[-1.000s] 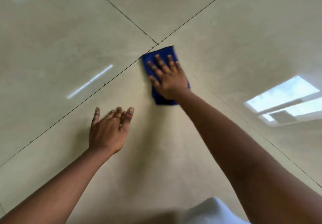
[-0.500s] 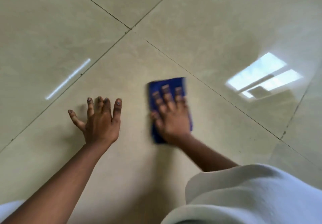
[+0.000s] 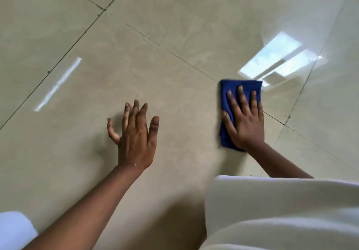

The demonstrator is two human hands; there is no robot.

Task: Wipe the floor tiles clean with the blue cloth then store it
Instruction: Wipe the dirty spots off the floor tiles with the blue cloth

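Note:
A folded blue cloth (image 3: 242, 88) lies flat on the glossy beige floor tiles (image 3: 155, 55), right of centre, on a dark grout line. My right hand (image 3: 244, 121) presses down on the cloth with fingers spread, covering its lower half. My left hand (image 3: 136, 137) rests palm-down on the bare tile to the left of the cloth, fingers apart, holding nothing.
Dark grout lines (image 3: 171, 51) cross the floor diagonally. A bright window reflection (image 3: 279, 63) shines just beyond the cloth, and a thin light streak (image 3: 58, 84) lies at the left. White clothing (image 3: 281, 211) fills the lower right corner.
My right hand has slid the blue cloth from the far grout crossing back toward me and then off to the right. My left hand has stayed planted on the tile.

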